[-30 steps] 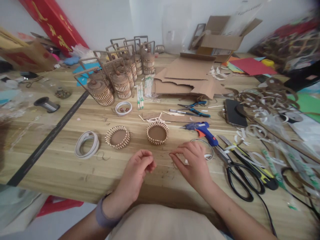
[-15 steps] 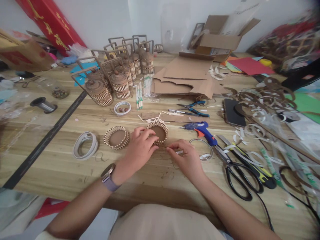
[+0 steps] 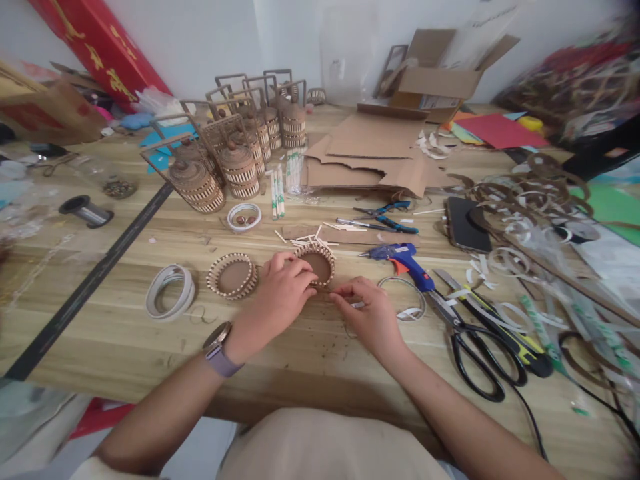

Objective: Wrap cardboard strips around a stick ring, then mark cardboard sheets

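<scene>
My left hand grips the near left rim of a small round basket made of a cardboard disc ringed with short pale sticks. My right hand is pinched at the basket's near right edge, fingertips together on something too small to make out. A second, similar ringed basket lies just left of my left hand. Loose pale sticks are scattered behind the held basket. A watch sits on my left wrist.
A blue glue gun, black scissors, pliers and a phone lie to the right. A tape roll lies left. Finished lidded baskets, cardboard sheets and an open box stand behind.
My left hand reached forward from near the table's front and took hold of the basket's rim. My right hand slid forward to the basket's near edge, away from the tape ring.
</scene>
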Demonstrator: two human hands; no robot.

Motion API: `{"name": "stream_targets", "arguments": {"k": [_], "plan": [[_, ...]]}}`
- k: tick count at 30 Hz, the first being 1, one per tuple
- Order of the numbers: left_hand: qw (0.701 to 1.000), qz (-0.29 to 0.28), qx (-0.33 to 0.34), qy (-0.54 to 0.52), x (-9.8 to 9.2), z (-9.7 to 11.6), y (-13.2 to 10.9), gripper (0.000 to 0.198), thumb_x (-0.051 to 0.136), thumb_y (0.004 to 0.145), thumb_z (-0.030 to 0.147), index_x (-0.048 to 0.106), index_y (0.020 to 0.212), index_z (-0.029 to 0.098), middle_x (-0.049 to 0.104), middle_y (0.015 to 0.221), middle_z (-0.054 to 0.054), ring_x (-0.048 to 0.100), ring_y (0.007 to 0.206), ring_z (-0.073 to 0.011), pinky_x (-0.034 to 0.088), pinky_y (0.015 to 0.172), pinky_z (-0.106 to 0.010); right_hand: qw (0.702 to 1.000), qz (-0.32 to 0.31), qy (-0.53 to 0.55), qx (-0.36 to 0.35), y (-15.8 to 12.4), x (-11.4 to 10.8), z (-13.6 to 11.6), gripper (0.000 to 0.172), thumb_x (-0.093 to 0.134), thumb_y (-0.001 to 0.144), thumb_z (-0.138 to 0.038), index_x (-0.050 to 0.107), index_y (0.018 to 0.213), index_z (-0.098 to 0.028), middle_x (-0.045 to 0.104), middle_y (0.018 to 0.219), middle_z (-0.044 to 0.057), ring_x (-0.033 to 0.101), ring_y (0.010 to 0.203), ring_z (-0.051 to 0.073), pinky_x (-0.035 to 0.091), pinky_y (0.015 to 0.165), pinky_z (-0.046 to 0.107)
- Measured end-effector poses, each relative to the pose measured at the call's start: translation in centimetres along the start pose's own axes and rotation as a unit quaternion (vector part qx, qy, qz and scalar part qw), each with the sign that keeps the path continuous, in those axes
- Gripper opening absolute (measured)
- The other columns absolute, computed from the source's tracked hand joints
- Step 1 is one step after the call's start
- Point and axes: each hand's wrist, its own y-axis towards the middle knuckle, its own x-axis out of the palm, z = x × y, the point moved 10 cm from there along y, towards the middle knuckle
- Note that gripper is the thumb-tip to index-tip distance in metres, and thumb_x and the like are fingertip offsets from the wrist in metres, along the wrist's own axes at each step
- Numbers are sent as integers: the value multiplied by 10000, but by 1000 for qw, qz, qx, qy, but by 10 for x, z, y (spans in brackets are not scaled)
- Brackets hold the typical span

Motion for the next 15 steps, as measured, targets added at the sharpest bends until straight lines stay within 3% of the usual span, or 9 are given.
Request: {"name": "stream_targets", "arguments": {"k": [15], "plan": [[1000, -10, -12, -24, 2, -1, 8, 96, 661, 900, 138, 746, 911, 184, 729, 1032, -55, 443, 1131, -306, 408, 992, -502, 1000, -5, 11, 8, 2, 4, 4, 88, 670, 837, -213, 706, 760, -236, 677, 738, 19, 625, 751, 204, 448, 691, 335]]}}
